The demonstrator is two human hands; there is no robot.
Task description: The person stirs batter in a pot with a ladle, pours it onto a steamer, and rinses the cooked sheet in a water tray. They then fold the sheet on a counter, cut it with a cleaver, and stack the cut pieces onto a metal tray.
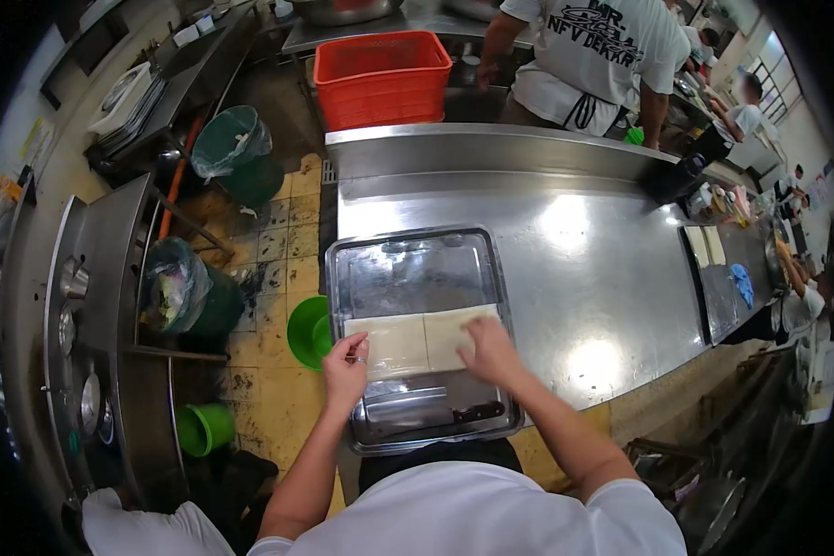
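Observation:
Two pale rectangular slabs, a left one [397, 345] and a right one [445, 335], lie side by side across a metal tray [408, 278]. At the outer edge of the left slab is my left hand [347, 363], its fingers pressed together; whatever they pinch is too small to make out. My right hand [487, 347] is over the right slab's outer part, fingers bent and somewhat blurred. Nearer my body, a broad-bladed knife with a dark handle [478, 412] rests in the tray, its blade [406, 410] pointing left.
The tray sits on a steel counter [565, 269] with a raised back edge. Beyond stands a red crate [383, 82]. Lined bins and a green basin [309, 334] are at the left. A person in a white shirt [593, 51] stands behind the counter; others are at the right.

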